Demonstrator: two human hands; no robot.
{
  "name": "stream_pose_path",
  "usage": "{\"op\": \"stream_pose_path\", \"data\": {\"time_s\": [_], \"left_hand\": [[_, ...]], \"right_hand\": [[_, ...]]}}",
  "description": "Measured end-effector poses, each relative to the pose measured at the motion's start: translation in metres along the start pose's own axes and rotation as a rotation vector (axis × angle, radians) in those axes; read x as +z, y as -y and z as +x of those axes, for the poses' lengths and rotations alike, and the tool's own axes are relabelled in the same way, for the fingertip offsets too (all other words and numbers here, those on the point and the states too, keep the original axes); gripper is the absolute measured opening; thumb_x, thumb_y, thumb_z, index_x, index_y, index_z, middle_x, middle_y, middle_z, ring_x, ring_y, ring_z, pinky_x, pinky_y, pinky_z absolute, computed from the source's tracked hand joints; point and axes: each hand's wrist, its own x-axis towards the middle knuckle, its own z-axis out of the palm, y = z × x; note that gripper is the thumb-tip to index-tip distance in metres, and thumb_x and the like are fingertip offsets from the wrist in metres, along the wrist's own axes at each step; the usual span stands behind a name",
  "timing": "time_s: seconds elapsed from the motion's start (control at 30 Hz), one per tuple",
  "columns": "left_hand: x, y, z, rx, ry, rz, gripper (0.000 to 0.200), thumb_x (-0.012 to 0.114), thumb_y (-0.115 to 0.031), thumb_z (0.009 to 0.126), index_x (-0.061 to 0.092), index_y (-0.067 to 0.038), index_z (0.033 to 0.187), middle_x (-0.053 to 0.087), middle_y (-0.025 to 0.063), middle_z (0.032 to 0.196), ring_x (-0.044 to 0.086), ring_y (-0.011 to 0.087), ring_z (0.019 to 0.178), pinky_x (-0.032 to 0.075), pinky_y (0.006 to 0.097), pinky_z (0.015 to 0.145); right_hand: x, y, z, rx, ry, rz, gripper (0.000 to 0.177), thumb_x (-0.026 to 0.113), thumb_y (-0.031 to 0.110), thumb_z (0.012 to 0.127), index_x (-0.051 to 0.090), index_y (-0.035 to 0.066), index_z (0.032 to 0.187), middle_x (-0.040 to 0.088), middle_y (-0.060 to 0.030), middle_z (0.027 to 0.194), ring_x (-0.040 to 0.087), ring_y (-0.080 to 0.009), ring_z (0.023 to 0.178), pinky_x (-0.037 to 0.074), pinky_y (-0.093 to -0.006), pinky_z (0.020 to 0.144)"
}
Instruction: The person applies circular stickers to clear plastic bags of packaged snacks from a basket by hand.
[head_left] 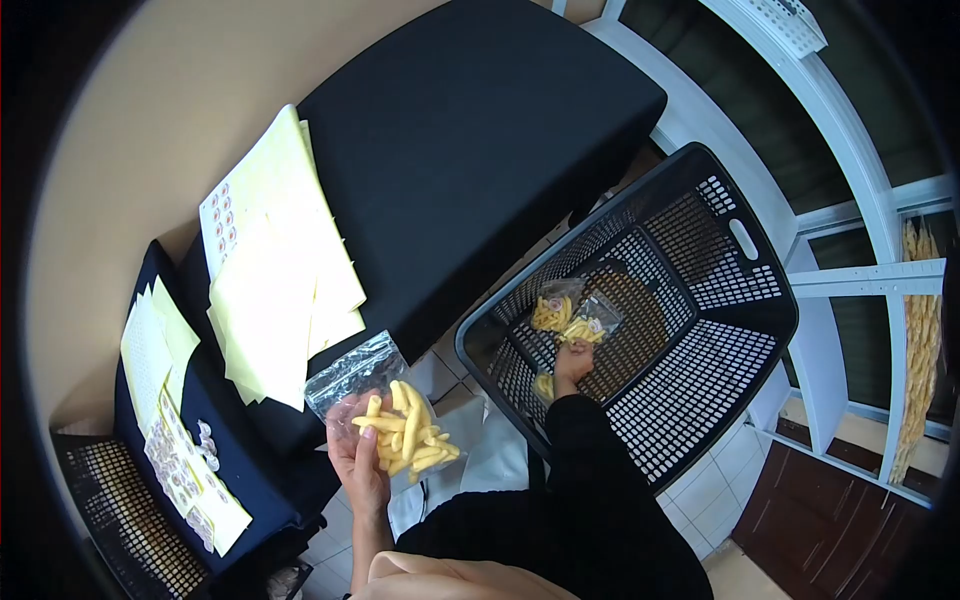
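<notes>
My left hand (pixel 362 458) is closed on a clear zip bag of yellow stick-shaped snacks (pixel 412 437), held up beside the table, its zip end toward the upper left. My right hand (pixel 574 364) reaches down into a black laundry basket (pixel 735 345), fingers closed on the lower end of a second zip bag (pixel 598 316) with a round label on it. Close by in the basket lies another bag of yellow sticks (pixel 550 312). Part of one more bag (pixel 544 386) shows near my right wrist.
A black-covered table (pixel 470 130) stands ahead, with yellow sticker-backing sheets (pixel 275 300) on its left end. Sticker sheets (pixel 185 460) lie on a dark blue chair (pixel 265 490). Another black basket (pixel 125 500) sits at lower left. White-framed shelving (pixel 850 280) borders the right side.
</notes>
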Motion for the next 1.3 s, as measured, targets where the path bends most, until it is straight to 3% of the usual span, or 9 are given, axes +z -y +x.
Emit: {"op": "stream_pose_path", "data": {"time_s": [0.07,0.47,0.57,0.63,0.7,0.77,0.97,1.1,1.3], "left_hand": [[-0.003,-0.005,-0.003,0.019,-0.017,-0.014,0.038,0.047,-0.002,0.08,0.034,0.0,0.115,0.048,0.0199,0.111,0.05,0.0282,0.103,0.039,0.0365,0.089],[-0.062,-0.078,-0.051,0.237,0.139,-0.07,0.042,0.048,-0.007,0.079,0.034,0.0,0.117,0.045,0.0201,0.115,0.047,0.0275,0.106,0.037,0.0358,0.091],[-0.092,-0.111,-0.082,0.316,0.201,-0.137,0.035,0.047,-0.002,0.079,0.036,0.0,0.113,0.048,0.0193,0.111,0.05,0.0255,0.102,0.039,0.0333,0.088],[-0.115,-0.129,-0.105,0.361,0.209,-0.155,0.035,0.047,-0.002,0.079,0.036,0.001,0.113,0.049,0.0188,0.111,0.05,0.0251,0.101,0.04,0.0334,0.087],[-0.139,-0.149,-0.13,0.411,0.198,-0.152,0.035,0.048,-0.002,0.079,0.036,0.001,0.113,0.048,0.0184,0.111,0.05,0.0246,0.102,0.039,0.0334,0.088],[-0.165,-0.162,-0.154,0.481,0.143,-0.155,0.035,0.048,-0.003,0.079,0.037,0.001,0.112,0.048,0.0178,0.111,0.05,0.0233,0.102,0.039,0.0329,0.088],[-0.24,-0.194,-0.212,0.677,0.126,-0.021,0.031,0.05,-0.004,0.079,0.039,-0.001,0.108,0.05,0.015,0.108,0.047,0.0189,0.104,0.04,0.0317,0.087],[-0.278,-0.203,-0.241,0.762,0.024,-0.018,0.032,0.051,-0.004,0.079,0.04,-0.001,0.108,0.051,0.0134,0.107,0.048,0.0184,0.103,0.039,0.032,0.088],[-0.315,-0.205,-0.263,0.896,-0.163,0.105,0.036,0.057,-0.004,0.074,0.043,-0.001,0.107,0.052,0.0103,0.104,0.049,0.0167,0.098,0.038,0.0307,0.087]], "right_hand": [[-0.004,0.06,-0.003,-0.309,-0.275,0.065,0.017,0.067,0.006,0.064,0.053,0.001,0.073,0.051,-0.0007,0.06,0.049,-0.0073,0.055,0.04,-0.0202,0.054],[-0.163,0.538,-0.014,-1.358,-0.532,1.187,0.017,0.061,0.009,0.07,0.051,-0.001,0.079,0.054,-0.0056,0.067,0.048,-0.0127,0.055,0.04,-0.0233,0.052],[-0.19,0.626,-0.088,-1.981,-0.545,-0.015,0.022,0.06,0.026,0.073,0.061,0.013,0.09,0.06,-0.0051,0.072,0.059,-0.0197,0.067,0.047,-0.0309,0.062],[-0.201,0.654,-0.137,-1.786,-0.359,-0.11,0.024,0.061,0.025,0.072,0.061,0.011,0.091,0.06,-0.0057,0.072,0.059,-0.0195,0.066,0.046,-0.0314,0.062],[-0.207,0.674,-0.189,-1.348,-0.251,0.632,0.019,0.057,0.017,0.073,0.056,0.004,0.087,0.061,-0.0058,0.078,0.059,-0.0171,0.064,0.046,-0.0292,0.056],[-0.216,0.677,-0.248,-0.839,0.344,1.324,0.018,0.056,0.017,0.076,0.054,0.002,0.085,0.06,-0.0063,0.078,0.057,-0.0155,0.062,0.045,-0.0248,0.052],[-0.229,0.468,-0.477,-1.423,1.617,0.924,0.024,0.046,0.023,0.086,0.051,0.004,0.101,0.055,-0.0073,0.094,0.053,-0.012,0.078,0.042,-0.0235,0.067],[-0.25,0.355,-0.569,-0.941,2.127,0.685,0.025,0.058,0.011,0.079,0.048,0.0,0.099,0.054,-0.0071,0.092,0.052,-0.0109,0.086,0.044,-0.0242,0.069],[-0.257,0.318,-0.61,-0.903,2.12,0.708,0.014,0.06,0.001,0.075,0.051,-0.001,0.085,0.055,-0.0058,0.079,0.055,-0.0089,0.076,0.045,-0.0199,0.069]]}}
